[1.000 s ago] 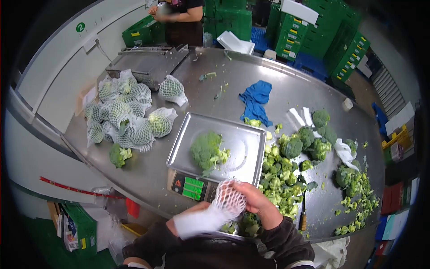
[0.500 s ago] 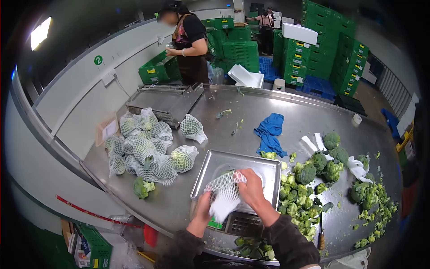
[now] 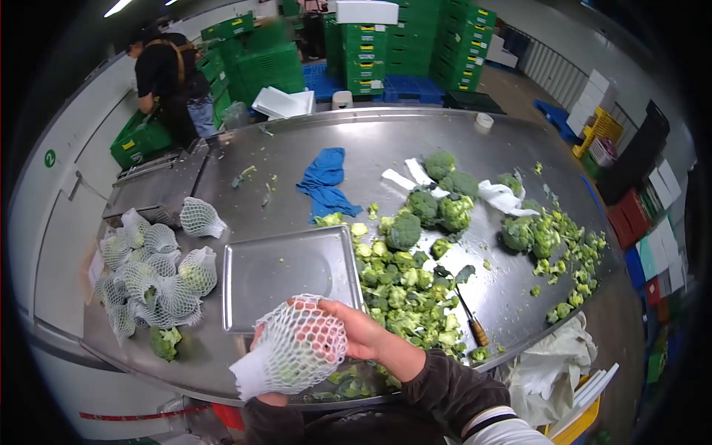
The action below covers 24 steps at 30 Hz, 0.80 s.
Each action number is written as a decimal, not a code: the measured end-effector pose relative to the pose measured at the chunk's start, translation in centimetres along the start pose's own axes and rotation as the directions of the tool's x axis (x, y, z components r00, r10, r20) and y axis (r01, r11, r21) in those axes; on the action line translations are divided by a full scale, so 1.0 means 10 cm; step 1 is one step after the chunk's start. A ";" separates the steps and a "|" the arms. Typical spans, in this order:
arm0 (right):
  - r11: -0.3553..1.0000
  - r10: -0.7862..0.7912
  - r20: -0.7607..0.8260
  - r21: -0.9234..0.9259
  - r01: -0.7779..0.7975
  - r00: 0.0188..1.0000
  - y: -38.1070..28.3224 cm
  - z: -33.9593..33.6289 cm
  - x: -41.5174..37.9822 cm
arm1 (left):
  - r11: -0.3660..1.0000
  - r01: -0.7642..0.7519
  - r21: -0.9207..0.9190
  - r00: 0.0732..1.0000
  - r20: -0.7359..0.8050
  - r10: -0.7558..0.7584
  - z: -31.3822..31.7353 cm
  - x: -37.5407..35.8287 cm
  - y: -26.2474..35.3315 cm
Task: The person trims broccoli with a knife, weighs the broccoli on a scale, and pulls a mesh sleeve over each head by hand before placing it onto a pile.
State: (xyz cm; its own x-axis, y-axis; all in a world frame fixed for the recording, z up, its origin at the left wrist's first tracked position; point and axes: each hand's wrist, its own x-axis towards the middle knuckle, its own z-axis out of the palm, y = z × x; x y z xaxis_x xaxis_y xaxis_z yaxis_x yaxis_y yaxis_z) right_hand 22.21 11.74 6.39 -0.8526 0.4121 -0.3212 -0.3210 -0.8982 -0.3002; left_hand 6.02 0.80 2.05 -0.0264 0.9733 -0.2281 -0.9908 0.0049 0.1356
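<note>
A broccoli head in a white foam net (image 3: 300, 345) is held in front of me, low over the table's near edge. My right hand (image 3: 360, 330) grips its right side, fingers wrapped round the mesh. My left hand (image 3: 271, 399) is mostly hidden beneath and behind the net, with only parts of it showing. Just beyond is a metal tray (image 3: 285, 274) with tiny crumbs on it. A pile of netted broccoli (image 3: 152, 278) lies at the left, with one bare broccoli piece (image 3: 165, 343) in front of it.
Cut florets (image 3: 408, 297) are heaped right of the tray, beside a wooden-handled knife (image 3: 477, 330). Whole broccoli (image 3: 404, 230), white nets (image 3: 504, 199) and a blue cloth (image 3: 325, 182) lie farther back. A co-worker (image 3: 174, 81) stands at the back left near green crates (image 3: 267, 70).
My view has swung right. The netted broccoli has come off the tray toward me and turned, its loose net end now pointing left. The co-worker has turned and bent toward a crate.
</note>
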 end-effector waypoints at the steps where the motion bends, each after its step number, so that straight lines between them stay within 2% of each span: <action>1: 0.995 -0.025 -0.012 0.100 0.026 1.000 0.00 0.01 -0.06 | 1.000 -0.009 0.027 0.999 -0.046 0.010 -0.04 -0.01 -0.02; 4: 0.984 -0.021 -0.014 0.178 0.023 1.000 0.18 -0.23 -0.13 | 0.994 -0.024 0.110 0.991 -0.127 0.038 -0.13 0.00 -0.02; 5: 0.980 -0.050 -0.133 0.185 0.074 0.990 0.25 -0.18 -0.17 | 0.990 -0.030 0.135 0.989 -0.138 0.049 -0.15 0.04 -0.02; 6: 0.979 -0.056 -0.135 0.189 0.081 0.989 0.27 -0.30 -0.15 | 0.986 -0.036 0.161 0.988 -0.145 0.059 -0.16 0.06 -0.04; 8: 0.980 -0.091 -0.004 0.178 0.091 0.996 0.24 -0.48 -0.12 | 0.975 -0.046 0.218 0.984 -0.160 0.082 -0.17 0.15 -0.11; 9: 0.965 -0.109 -0.073 0.233 0.123 0.991 0.23 -0.52 -0.06 | 0.965 -0.056 0.255 0.981 -0.167 0.100 -0.18 0.20 -0.16; 10: 0.963 -0.111 -0.075 0.237 0.126 0.991 0.26 -0.51 0.00 | 0.954 -0.072 0.291 0.978 -0.168 0.125 -0.18 0.26 -0.20; 12: 0.969 -0.115 -0.211 0.189 0.156 0.971 0.28 -0.55 0.10 | 0.932 -0.121 0.342 0.964 -0.184 0.193 -0.19 0.37 -0.21; 13: 0.985 -0.122 -0.274 0.086 0.150 0.954 0.36 -0.64 0.11 | 0.922 -0.151 0.355 0.952 -0.198 0.233 -0.20 0.41 -0.17; 14: 0.985 -0.122 -0.276 0.088 0.152 0.953 0.35 -0.63 0.05 | 0.912 -0.192 0.363 0.933 -0.221 0.284 -0.19 0.48 -0.09; 15: 0.989 -0.070 -0.272 -0.141 0.032 0.960 0.32 -0.61 -0.06 | 0.900 -0.237 0.367 0.910 -0.241 0.338 -0.19 0.52 0.06; 16: 0.928 -0.017 -0.279 -0.361 -0.089 0.960 0.28 -0.62 -0.16 | 0.885 -0.288 0.364 0.880 -0.264 0.395 -0.17 0.57 0.24; 17: 0.887 -0.025 -0.282 -0.448 -0.109 0.959 0.17 -0.69 -0.25 | 0.865 -0.347 0.362 0.842 -0.285 0.457 -0.17 0.65 0.46; 18: 0.872 -0.111 -0.312 -0.486 -0.059 0.944 0.06 -0.83 -0.31 | 0.848 -0.400 0.348 0.806 -0.305 0.506 -0.15 0.73 0.70; 19: 0.823 -0.211 -0.328 -0.568 -0.014 0.921 -0.11 -0.99 -0.39 | 0.844 -0.432 0.318 0.784 -0.330 0.526 -0.18 0.84 0.96; 20: 0.788 -0.338 -0.394 -0.616 0.028 0.855 -0.31 -1.12 -0.47 | 0.839 -0.461 0.289 0.762 -0.356 0.541 -0.23 0.95 1.32; 22: 0.775 -0.515 -0.518 -0.623 0.112 0.683 -0.72 -1.38 -0.67 | 0.796 -0.529 0.295 0.729 -0.322 0.604 -0.50 1.09 1.95; 24: 0.729 -0.652 -0.569 -0.652 0.208 0.501 -1.11 -1.67 -0.85 | 0.743 -0.588 0.319 0.700 -0.259 0.665 -0.89 1.26 2.65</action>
State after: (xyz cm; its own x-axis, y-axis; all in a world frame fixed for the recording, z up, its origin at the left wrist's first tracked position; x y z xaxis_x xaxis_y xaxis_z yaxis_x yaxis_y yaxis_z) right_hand 39.86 20.73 -2.54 0.0172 0.8790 -0.4765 -0.1424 -0.4696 -0.8713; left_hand -21.74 11.17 -5.82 -0.7122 0.6253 -0.3191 -0.6782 -0.4954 0.5429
